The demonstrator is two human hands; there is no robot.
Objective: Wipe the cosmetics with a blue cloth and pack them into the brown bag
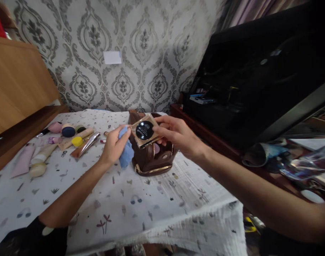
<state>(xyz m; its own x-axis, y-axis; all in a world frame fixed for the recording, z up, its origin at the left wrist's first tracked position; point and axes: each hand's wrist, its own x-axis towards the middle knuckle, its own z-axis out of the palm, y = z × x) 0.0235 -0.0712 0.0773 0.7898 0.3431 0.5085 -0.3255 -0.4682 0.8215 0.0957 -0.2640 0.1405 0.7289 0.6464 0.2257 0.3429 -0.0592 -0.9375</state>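
Between my hands is a square gold makeup compact [144, 131] with a round black label, held above a brown leather bag [143, 164]. My right hand [177, 136] grips the compact's right side, thumb on its face. My left hand [114, 145] pinches a blue cloth [126, 153], its fingertips close to the compact's left edge. The bag stands upright on the table, gold zips showing, and its upper part is partly hidden behind the compact and my right hand. A purplish item [157, 148] shows at an unzipped part of the bag.
Several cosmetics lie at left on the patterned white cloth [119, 209], among them a pink tube [23, 160], a yellow-lidded jar [77, 142] and a pink sponge [55, 127]. A large black television [253, 81] stands at right; a wooden panel [20, 81] is at left.
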